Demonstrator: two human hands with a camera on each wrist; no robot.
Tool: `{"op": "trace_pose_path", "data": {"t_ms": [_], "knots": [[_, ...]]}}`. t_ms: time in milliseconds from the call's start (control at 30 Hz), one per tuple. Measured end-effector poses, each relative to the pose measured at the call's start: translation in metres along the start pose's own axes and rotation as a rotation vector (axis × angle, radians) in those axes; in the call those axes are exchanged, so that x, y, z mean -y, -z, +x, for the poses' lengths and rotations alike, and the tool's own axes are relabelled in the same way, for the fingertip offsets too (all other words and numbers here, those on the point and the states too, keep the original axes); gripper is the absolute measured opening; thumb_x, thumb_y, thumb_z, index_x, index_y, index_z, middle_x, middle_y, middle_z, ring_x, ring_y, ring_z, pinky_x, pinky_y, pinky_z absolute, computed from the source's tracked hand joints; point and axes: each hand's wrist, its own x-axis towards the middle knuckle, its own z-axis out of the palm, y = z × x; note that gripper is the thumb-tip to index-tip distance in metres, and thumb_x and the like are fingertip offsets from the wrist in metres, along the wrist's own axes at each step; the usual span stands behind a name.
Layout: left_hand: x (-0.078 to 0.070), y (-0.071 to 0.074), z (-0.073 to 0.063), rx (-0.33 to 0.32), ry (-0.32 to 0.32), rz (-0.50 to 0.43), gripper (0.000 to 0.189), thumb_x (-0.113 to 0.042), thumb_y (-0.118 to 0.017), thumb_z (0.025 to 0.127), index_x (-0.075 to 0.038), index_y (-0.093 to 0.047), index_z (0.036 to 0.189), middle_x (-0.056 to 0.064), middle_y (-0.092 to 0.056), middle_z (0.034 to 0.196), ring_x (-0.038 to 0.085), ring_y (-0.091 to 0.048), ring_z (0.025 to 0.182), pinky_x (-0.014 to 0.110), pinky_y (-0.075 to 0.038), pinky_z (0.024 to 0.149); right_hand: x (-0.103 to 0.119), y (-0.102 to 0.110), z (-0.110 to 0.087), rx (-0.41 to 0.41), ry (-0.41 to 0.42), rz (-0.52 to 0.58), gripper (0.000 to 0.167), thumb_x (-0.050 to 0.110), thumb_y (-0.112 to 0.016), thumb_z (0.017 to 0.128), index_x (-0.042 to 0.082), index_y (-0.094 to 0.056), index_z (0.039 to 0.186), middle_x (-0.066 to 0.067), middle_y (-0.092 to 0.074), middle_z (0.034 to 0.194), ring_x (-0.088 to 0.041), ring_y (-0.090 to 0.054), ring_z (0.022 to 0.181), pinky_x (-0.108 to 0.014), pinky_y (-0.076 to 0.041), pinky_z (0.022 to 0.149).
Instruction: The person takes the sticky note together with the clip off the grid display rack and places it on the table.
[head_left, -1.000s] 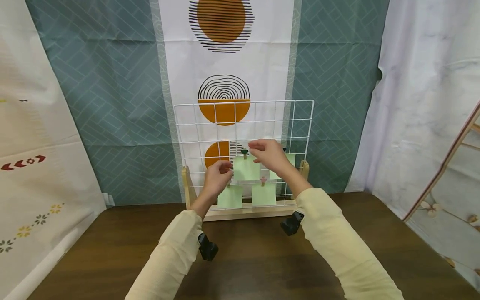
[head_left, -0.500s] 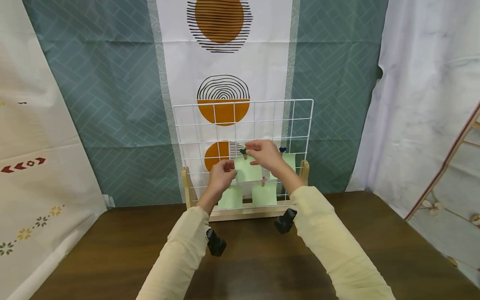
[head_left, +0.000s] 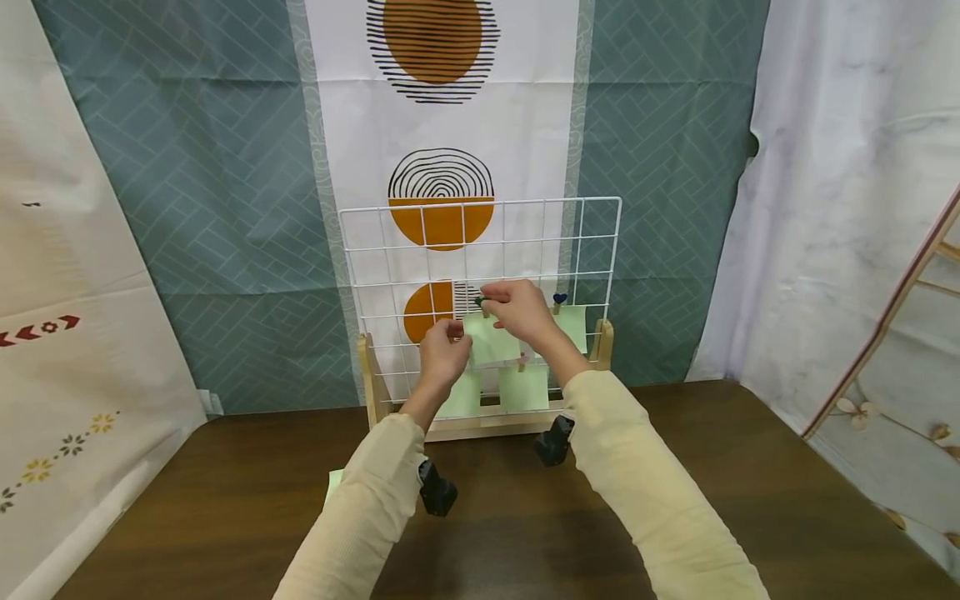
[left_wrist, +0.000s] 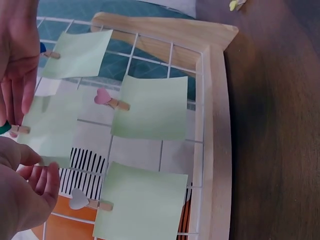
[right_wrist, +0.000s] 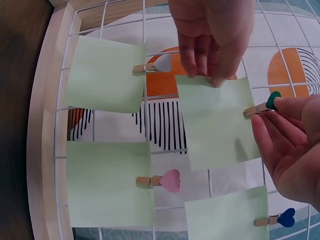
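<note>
Currently, the left hand point(head_left: 444, 354) pinches the left edge of the middle note point(head_left: 491, 343), a pale green square hanging against the white wire grid point(head_left: 615, 250), just right of that hand. The right hand point(head_left: 521, 312), at the note's top, has thumb and fingers clamped on the green-heart clip point(right_wrist: 272, 101), whose wooden end sits on the note's upper edge; whether it bites the wire too, I cannot tell. Below the left hand hangs the white-heart note point(right_wrist: 106, 75); below the right hand, the pink-heart note point(head_left: 523, 389). Just right of the right hand is the blue-heart note point(head_left: 572, 327). The grid's wooden stand point(head_left: 487, 427) rests on the worktop point(head_left: 510, 517) beneath both hands. Behind the left hand, a green scrap point(head_left: 334, 480) shows beside the sleeve point(head_left: 367, 508).
</note>
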Motion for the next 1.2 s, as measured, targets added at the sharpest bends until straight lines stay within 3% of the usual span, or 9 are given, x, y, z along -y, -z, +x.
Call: {"op": "trace_pose_path", "data": {"t_ms": [200,367,733,1200], "knots": [[-0.0009,0.0014,0.0011,-0.03,0.004,-0.003,0.017,-0.003,-0.057,0.09,0.004,-0.064,0.103,0.013,-0.063,0.091,0.024,-0.059,0.077,0.025,-0.045,0.061,0.001,-0.0004,0.0027,-0.021,0.023,-0.108,0.032,0.014,-0.059,0.097,0.0,-0.063,0.126,-0.015,-0.064,0.121,-0.028,-0.067,0.093,-0.032,-0.055,0.074],[-0.0018,0.0027,0.0019,-0.015,0.006,0.005,0.014,-0.003,-0.057,0.09,0.003,-0.064,0.101,0.013,-0.062,0.092,0.025,-0.056,0.081,0.029,-0.046,0.066,0.0016,-0.0005,0.0057,-0.028,0.023,-0.161,0.031,0.014,-0.062,0.095,0.003,-0.065,0.124,-0.013,-0.067,0.116,-0.027,-0.067,0.083,-0.031,-0.054,0.07],[0.0002,0.0036,0.0054,-0.028,-0.017,0.018,0.013,-0.002,-0.058,0.089,0.003,-0.065,0.099,0.012,-0.062,0.088,0.026,-0.056,0.083,0.032,-0.046,0.07,0.0025,-0.0002,0.0088,-0.013,0.025,-0.202,0.024,0.013,-0.065,0.093,0.003,-0.07,0.115,-0.012,-0.071,0.105,-0.025,-0.068,0.082,-0.031,-0.055,0.07],[-0.0039,0.0057,0.0066,-0.011,0.016,0.011,0.014,-0.004,-0.058,0.091,0.004,-0.065,0.101,0.011,-0.059,0.087,0.022,-0.053,0.077,0.027,-0.044,0.064,-0.0033,-0.0068,0.0097,-0.116,0.05,-0.221,0.021,0.013,-0.066,0.092,0.004,-0.073,0.11,-0.01,-0.072,0.098,-0.022,-0.069,0.075,-0.029,-0.055,0.07]]}}
